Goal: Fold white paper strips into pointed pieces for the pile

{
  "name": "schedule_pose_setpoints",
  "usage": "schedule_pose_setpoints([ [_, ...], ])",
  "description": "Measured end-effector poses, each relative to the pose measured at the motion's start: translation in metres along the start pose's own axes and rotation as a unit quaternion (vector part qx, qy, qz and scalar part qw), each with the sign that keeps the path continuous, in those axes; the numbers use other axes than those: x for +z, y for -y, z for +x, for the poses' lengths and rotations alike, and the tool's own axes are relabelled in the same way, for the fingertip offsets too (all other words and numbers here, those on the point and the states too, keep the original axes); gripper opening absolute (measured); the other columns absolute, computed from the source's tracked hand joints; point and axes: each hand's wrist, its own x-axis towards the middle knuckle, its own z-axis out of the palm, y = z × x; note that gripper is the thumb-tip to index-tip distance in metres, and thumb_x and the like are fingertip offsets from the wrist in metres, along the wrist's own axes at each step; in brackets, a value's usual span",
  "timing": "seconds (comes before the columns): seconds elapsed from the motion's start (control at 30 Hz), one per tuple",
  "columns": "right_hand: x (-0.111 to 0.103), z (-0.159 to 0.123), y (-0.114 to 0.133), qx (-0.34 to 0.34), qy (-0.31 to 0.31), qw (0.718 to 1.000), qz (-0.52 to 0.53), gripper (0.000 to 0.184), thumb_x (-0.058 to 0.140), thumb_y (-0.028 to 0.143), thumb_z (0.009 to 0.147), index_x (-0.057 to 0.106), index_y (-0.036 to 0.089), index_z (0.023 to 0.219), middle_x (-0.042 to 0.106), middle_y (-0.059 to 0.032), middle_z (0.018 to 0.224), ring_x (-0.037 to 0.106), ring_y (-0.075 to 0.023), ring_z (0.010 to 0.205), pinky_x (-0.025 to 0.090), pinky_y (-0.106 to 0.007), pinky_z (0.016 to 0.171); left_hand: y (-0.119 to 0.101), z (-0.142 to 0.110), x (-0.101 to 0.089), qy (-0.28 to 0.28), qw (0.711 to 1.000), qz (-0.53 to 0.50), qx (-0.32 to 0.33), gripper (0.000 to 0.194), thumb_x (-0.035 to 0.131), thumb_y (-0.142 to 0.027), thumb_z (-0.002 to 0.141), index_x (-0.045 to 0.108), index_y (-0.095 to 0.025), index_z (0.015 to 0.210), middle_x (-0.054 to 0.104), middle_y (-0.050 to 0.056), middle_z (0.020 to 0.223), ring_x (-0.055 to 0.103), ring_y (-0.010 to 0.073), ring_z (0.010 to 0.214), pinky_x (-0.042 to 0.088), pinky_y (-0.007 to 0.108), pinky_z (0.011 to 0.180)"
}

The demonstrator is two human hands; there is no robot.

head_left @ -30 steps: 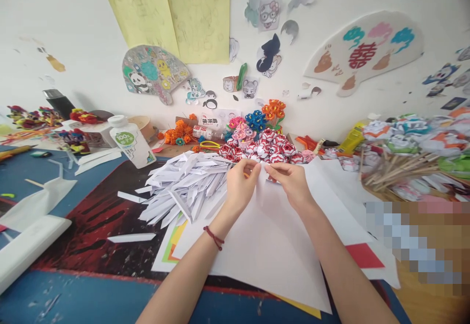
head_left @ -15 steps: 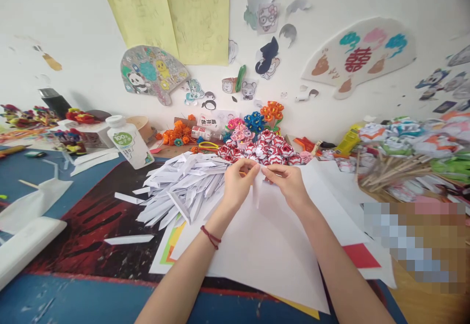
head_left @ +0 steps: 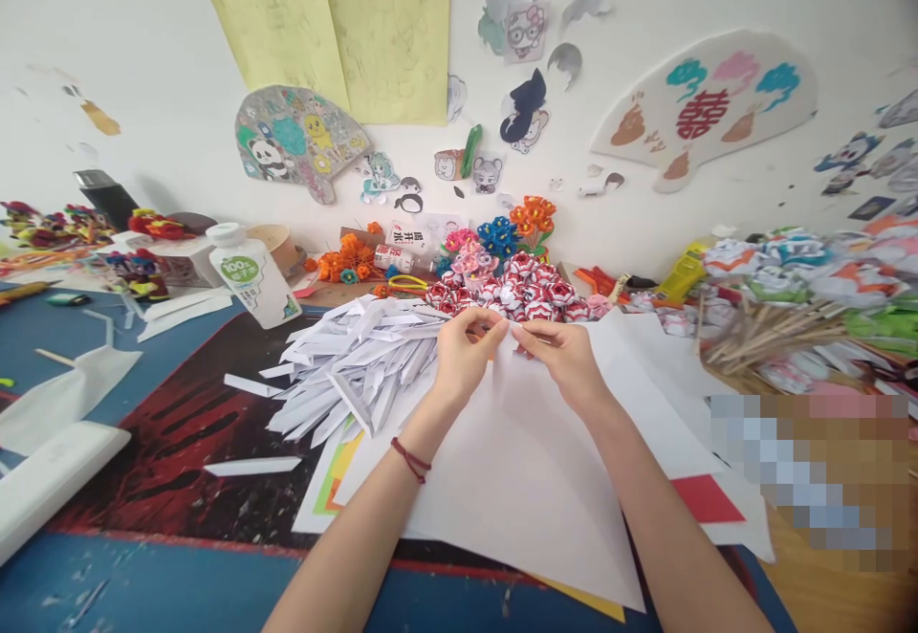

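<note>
Dk-red cord bracelet (head_left: 411,461), thin, dbl strand, L wrist (head_left: 428,427); L hand (head_left: 463,354) & R hand (head_left: 566,360) bare.

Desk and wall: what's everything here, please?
Paper strip: one, white, in fingers
Folded strips: many, white, left heap
Large sheets: several, mostly white, below strip
Mat: one, black-red, under sheets
Desk: one, blue, under mat
Bottle: one, white-green, left rear
Rosettes: many, red-white, centre rear
Flower bunches: several, pink-blue-orange, behind rosettes
Sticks: many, tan, right rear
Fans: two, patterned, wall
Posters: two, yellow, wall
Cut-outs: many, mixed, wall
Left hand: one, red-corded, pinching strip
Right hand: one, bare, pinching strip
</note>
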Motion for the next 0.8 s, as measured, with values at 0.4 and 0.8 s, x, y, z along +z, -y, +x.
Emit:
schedule_pose_setpoints([
  [0.4,0.0006,0.0001,0.0001,0.013,0.009,1.000,0.005,0.023,0.070,0.039,0.074,0.070,0.016,0.075,0.061,-0.0012,0.063,0.054,-0.0142,0.060,0.041,-0.026,0.056,0.0003,-0.0006,0.0008,0.009,0.999,0.026,0.030,0.014,0.057,-0.029,0.082,0.059,-0.017,0.077,0.060,0.000,0.072,0.054,0.0103,0.065,0.042,0.019,0.059],
  [0.8,0.0081,-0.0012,-0.0005,-0.003,-0.020,0.999,0.044,0.024,0.070,0.040,0.073,0.067,0.017,0.069,0.053,0.0010,0.057,0.043,-0.0112,0.052,0.034,-0.026,0.049,-0.0058,-0.0037,0.0038,0.034,0.999,0.019,0.015,0.017,0.051,-0.027,0.084,0.050,-0.018,0.070,0.053,-0.003,0.066,0.052,0.0086,0.058,0.044,0.018,0.055],
])
